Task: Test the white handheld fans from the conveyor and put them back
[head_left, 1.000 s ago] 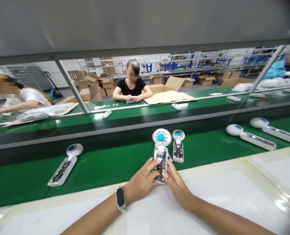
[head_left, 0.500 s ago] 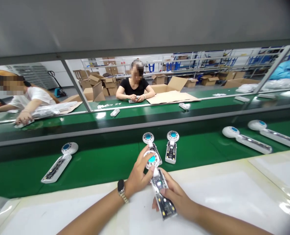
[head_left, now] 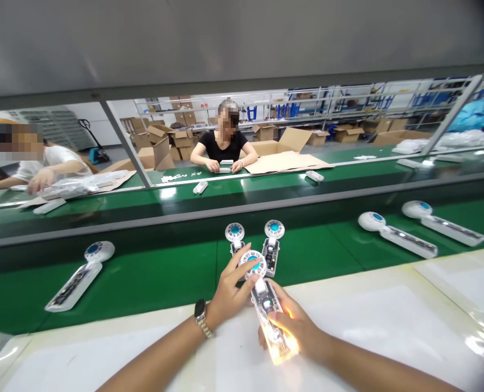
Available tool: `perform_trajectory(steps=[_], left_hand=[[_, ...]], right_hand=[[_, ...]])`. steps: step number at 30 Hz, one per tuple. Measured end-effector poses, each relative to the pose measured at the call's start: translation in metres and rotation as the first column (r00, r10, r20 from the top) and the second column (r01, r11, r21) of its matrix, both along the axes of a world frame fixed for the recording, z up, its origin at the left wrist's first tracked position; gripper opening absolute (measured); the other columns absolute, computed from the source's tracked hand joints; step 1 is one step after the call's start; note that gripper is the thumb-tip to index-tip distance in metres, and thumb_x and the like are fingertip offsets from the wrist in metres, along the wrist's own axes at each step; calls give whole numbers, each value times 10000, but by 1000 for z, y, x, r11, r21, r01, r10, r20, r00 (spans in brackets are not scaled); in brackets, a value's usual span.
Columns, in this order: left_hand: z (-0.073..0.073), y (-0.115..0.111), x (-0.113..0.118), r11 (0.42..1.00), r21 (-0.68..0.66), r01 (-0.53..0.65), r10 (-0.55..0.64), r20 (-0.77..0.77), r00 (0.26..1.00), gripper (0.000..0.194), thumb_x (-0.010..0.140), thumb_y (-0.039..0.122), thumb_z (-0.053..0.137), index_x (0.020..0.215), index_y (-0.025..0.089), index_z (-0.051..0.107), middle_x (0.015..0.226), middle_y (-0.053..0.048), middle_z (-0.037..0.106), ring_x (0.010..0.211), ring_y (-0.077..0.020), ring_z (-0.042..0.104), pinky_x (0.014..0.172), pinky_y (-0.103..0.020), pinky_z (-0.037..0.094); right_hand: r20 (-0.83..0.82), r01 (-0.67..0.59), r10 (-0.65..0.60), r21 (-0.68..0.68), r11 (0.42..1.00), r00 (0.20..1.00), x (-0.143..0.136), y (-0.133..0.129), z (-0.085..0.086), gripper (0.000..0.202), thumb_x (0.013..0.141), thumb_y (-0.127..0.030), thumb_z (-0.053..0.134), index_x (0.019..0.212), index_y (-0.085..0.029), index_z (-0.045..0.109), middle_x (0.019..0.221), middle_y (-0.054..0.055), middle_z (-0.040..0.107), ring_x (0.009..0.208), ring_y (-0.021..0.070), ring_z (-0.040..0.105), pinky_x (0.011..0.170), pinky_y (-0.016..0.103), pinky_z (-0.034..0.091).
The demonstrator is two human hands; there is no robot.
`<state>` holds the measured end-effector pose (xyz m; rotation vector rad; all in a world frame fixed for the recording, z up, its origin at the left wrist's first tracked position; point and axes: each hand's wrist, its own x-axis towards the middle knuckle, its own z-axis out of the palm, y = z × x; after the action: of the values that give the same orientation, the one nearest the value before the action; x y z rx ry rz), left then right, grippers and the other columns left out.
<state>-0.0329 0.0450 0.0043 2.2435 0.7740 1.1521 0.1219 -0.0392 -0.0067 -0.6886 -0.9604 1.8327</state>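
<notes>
My right hand [head_left: 296, 329] grips the handle of a white hand-held fan unit [head_left: 266, 302] with an open circuit board, and the handle's lower end glows yellow. My left hand [head_left: 229, 291], with a watch on the wrist, pinches the round fan head with its blue centre. The unit is held over the white work surface [head_left: 388, 321], just in front of the green conveyor belt [head_left: 164, 277]. Two similar units [head_left: 234, 235] [head_left: 273, 242] lie on the belt right behind my hands.
More fan units lie on the belt at the left [head_left: 76, 275] and at the right [head_left: 394, 235] [head_left: 441, 222]. Across a second belt [head_left: 266, 188], a person in black [head_left: 224, 144] and other workers sit among cardboard boxes [head_left: 285, 144].
I pulled the fan unit off the belt toward me and tilted it; its handle now glows yellow. The units on the belt have drifted left.
</notes>
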Motion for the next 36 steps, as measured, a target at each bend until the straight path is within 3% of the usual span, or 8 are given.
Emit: perform_trajectory(steps=[5, 11, 17, 22, 29, 36], left_hand=[[1, -1, 0, 1000, -1, -7, 7, -6, 1000, 301, 858, 250, 488, 1145, 210, 571, 1406, -95, 333, 1225, -254, 411, 1001, -417, 379], [3, -1, 1, 1000, 9, -1, 1, -21, 1000, 300, 858, 241, 488, 1143, 209, 574, 1406, -99, 331, 1222, -256, 411, 993, -409, 381], [4, -1, 1, 999, -18, -28, 28, -18, 999, 298, 861, 250, 484, 1144, 219, 575, 1395, -90, 350, 1225, -256, 407, 1000, -412, 372], [2, 0, 2, 1000, -19, -22, 22, -23, 999, 302, 858, 245, 490, 1147, 213, 573, 1378, -94, 371, 1232, -252, 397, 1016, -408, 350], [0, 1, 2, 998, -46, -31, 29, -41, 999, 303, 860, 260, 486, 1143, 208, 579, 1381, -97, 369, 1241, -255, 384, 1010, -399, 351], [-1, 0, 3, 998, -7, -65, 64, -71, 995, 314, 864, 260, 481, 1163, 210, 564, 1388, -93, 363, 1258, -247, 359, 1043, -403, 301]], right_hand=[[-2, -11, 11, 12, 1000, 1000, 0, 0, 3, 633, 732, -425, 629, 1255, -301, 295, 1019, 64, 536, 605, 153, 616, 594, 356, 475], [44, -23, 22, 17, 1000, 999, 2, -1, -1, 705, 759, -424, 602, 1303, -263, 183, 849, 40, 584, 588, 169, 620, 538, 308, 455], [13, -29, 28, 45, 999, 1000, 4, 1, -1, 710, 728, -384, 633, 1290, -281, 214, 1048, 91, 556, 630, 176, 642, 537, 297, 460], [25, -67, 66, 55, 996, 998, 7, 3, 1, 785, 735, -344, 628, 1330, -217, 132, 756, 31, 619, 612, 181, 629, 545, 290, 453], [9, -48, 47, 58, 997, 999, 6, 3, 5, 736, 704, -351, 657, 1292, -255, 226, 931, 64, 594, 616, 176, 636, 506, 270, 443], [14, -54, 54, 35, 998, 998, 9, 2, 0, 856, 739, -351, 635, 1347, -195, 53, 726, 40, 647, 615, 180, 630, 544, 284, 443]])
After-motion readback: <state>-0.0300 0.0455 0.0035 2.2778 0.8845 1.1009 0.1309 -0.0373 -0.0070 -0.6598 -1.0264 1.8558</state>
